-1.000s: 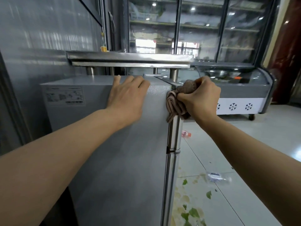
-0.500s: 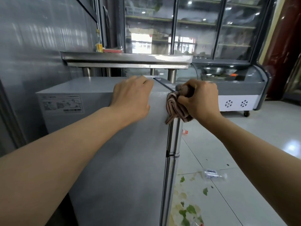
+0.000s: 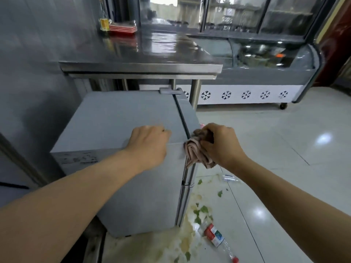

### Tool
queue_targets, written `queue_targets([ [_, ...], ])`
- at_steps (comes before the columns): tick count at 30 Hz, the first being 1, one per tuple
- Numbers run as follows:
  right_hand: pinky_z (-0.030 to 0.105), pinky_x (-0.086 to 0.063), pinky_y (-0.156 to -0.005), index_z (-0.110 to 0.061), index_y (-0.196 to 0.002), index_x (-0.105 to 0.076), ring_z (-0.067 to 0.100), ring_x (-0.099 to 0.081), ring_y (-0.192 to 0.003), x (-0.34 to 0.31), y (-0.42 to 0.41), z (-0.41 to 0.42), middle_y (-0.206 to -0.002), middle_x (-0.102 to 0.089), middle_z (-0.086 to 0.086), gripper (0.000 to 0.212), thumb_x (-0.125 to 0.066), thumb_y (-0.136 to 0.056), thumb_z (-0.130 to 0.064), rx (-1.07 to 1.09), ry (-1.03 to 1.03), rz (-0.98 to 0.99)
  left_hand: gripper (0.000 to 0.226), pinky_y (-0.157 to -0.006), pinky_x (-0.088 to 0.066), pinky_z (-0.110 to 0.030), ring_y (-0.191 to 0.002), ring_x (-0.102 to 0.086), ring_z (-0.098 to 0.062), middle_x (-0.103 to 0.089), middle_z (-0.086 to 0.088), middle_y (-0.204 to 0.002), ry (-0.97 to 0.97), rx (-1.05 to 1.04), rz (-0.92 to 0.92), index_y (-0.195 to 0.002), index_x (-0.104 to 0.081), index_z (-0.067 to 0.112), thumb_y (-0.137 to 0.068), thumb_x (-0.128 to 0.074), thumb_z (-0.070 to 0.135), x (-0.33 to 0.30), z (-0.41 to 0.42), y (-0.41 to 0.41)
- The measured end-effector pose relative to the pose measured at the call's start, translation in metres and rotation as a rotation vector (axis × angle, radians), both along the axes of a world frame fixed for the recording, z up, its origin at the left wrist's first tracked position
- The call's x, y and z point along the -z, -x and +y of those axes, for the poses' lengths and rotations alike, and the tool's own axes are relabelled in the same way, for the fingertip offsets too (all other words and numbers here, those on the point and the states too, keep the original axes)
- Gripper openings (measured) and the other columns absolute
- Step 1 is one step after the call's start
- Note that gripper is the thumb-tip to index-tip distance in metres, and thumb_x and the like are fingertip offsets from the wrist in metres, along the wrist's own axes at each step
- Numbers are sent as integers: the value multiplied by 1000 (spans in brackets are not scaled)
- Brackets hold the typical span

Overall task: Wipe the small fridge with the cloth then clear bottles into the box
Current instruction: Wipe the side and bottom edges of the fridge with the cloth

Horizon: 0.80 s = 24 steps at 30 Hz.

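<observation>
Lower now, right hand [image 3: 221,144] grips bunched, seemingly pinkish-brown cloth [image 3: 196,150] at fridge [image 3: 121,118] corner.

Both my arms are stretched out forward, my left hand [image 3: 150,143] curled knuckles-up, my right hand [image 3: 221,144] fisted tight, fingers [image 3: 206,144] wrapped inward.

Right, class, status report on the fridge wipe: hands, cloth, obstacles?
Left hand flat on small fridge. Right hand grips cloth at door edge. Bottles on floor, uncleared.
</observation>
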State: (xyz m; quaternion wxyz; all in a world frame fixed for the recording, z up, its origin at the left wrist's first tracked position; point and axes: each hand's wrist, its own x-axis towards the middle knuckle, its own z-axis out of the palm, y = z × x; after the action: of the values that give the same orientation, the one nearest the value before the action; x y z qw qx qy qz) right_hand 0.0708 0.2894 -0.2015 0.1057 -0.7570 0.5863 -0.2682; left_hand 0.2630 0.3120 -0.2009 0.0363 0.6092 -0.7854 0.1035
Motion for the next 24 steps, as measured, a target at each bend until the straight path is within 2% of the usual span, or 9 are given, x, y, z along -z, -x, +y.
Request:
queue_targets([
  [2, 17, -38, -74, -4, -100, -66, 14, -51, -86, -14, 1, 2, -103, -62, 5, 21, -56, -82, 1, -17, -52, -6, 26, -68, -36, -32, -103, -55, -30, -54, -4, -114, -151, 4, -12, -110, -50, 17, -84, -52, 20, -14, 4, 0],
  [6, 12, -38, -82, -8, -112, -64, 15, -55, -95, -47, 2, 11, -118, -57, 8, 29, -54, -86, 1, -39, -140, -9, 40, -79, -42, -36, -111, -50, -29, -47, -7, -122, -349, -18, -27, -121, -42, 14, -85, -58, 23, -49, 17, -5],
  [10, -7, -32, -71, -5, -118, -60, 11, -49, -90, -88, -2, 22, -122, -52, 10, 36, -52, -84, 4, -61, -210, -25, 44, -87, -43, -37, -115, -46, -25, -42, -5, -129, -428, -12, -35, -128, -38, 14, -88, -55, 22, -92, 30, -15],
  [12, -5, -33, -73, -4, -115, -60, 11, -50, -90, -110, -5, 28, -122, -51, 10, 33, -50, -84, 4, -65, -231, -29, 43, -87, -44, -37, -113, -46, -23, -43, -5, -128, -452, -17, -13, -128, -37, 15, -89, -53, 21, -116, 36, -22],
  [15, 7, -36, -80, -6, -109, -59, 13, -51, -92, -142, -11, 38, -122, -50, 9, 27, -50, -85, 3, -61, -243, -32, 43, -87, -44, -37, -111, -48, -24, -43, -4, -126, -475, -44, 14, -128, -37, 17, -89, -53, 21, -150, 47, -33],
  [19, 6, -36, -79, -5, -107, -60, 12, -50, -92, -180, -17, 48, -120, -52, 9, 26, -53, -83, 3, -43, -241, -30, 36, -82, -46, -37, -105, -51, -24, -45, -4, -121, -494, -39, -5, -122, -41, 16, -88, -52, 21, -188, 60, -49],
  [21, 11, -39, -84, -3, -107, -61, 16, -54, -96, -195, -20, 51, -119, -53, 10, 28, -53, -81, 5, -27, -236, -35, 32, -80, -46, -37, -101, -51, -23, -46, -5, -118, -492, -30, 1, -118, -42, 15, -88, -51, 20, -203, 64, -56],
  [24, 17, -42, -88, -2, -106, -61, 21, -56, -101, -214, -24, 52, -119, -54, 12, 28, -55, -81, 7, -4, -230, -47, 40, -86, -45, -39, -107, -50, -24, -45, -5, -123, -485, -16, 18, -127, -39, 16, -89, -50, 22, -220, 65, -62],
])
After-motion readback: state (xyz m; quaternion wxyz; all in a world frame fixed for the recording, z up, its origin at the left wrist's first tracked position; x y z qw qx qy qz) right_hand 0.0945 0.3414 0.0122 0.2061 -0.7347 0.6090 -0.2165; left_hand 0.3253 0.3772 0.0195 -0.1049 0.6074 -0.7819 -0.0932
